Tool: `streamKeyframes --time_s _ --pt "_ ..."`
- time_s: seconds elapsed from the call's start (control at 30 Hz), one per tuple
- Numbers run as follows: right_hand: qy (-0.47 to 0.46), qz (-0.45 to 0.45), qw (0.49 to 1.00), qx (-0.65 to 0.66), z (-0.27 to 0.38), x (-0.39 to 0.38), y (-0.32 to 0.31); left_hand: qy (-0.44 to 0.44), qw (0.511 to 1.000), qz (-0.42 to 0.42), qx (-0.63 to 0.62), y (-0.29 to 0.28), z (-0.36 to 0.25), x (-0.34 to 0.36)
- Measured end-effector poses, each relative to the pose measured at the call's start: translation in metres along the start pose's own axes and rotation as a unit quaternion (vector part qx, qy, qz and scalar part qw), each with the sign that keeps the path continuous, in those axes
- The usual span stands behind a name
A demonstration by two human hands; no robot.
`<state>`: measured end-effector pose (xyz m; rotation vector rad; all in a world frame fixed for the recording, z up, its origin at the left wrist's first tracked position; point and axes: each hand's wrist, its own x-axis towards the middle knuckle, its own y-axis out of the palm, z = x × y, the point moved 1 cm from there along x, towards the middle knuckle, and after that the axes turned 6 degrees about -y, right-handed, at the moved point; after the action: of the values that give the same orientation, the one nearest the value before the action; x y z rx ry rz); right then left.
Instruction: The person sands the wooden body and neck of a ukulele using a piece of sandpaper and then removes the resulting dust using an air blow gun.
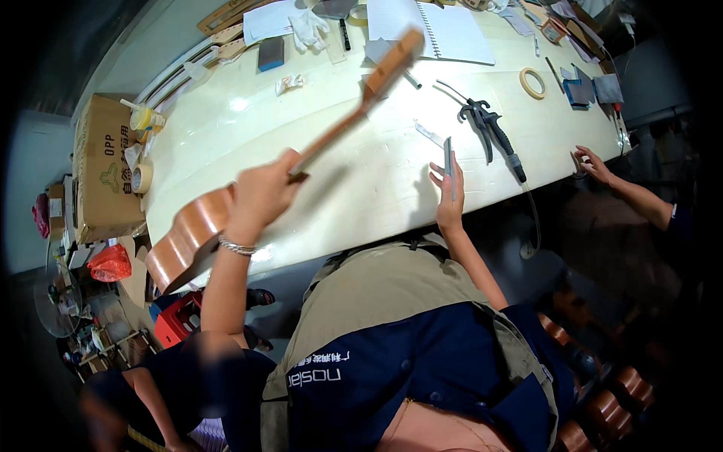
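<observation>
A brown wooden ukulele (194,232) is tilted over the left half of the table. My left hand (263,192) is closed around it where the neck meets the body. The neck and the slightly blurred headstock point up and to the right, above the tabletop. Near the table's front edge, my right hand (450,200) grips a thin grey flat piece (449,162), seen nearly edge-on; its exact kind is unclear. Just beyond that hand lies a small flat strip (429,134). A black air blow gun (489,128) with a hose rests to the right.
Tape roll (532,83), open spiral notebook (459,34), white glove (308,30) and blue-grey block (271,54) lie on the table (226,135). A cardboard box (109,169) stands left. Another person's hand (595,166) is at the right edge; someone else sits lower left.
</observation>
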<state>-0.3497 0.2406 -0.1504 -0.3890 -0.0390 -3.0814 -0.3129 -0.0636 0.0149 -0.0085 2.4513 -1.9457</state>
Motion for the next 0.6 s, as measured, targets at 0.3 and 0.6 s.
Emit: streamKeyframes --time_s 0.3,0.6 --pt "-0.044 0.150 0.983 -0.096 0.030 0.004 0.038 -0.013 0.986 0.123 0.113 0.109 0.004 0.001" --pt "-0.301 0.458 0.784 -0.291 0.065 -0.027 0.191 -0.177 0.981 -0.059 0.046 0.007 0.068 -0.080"
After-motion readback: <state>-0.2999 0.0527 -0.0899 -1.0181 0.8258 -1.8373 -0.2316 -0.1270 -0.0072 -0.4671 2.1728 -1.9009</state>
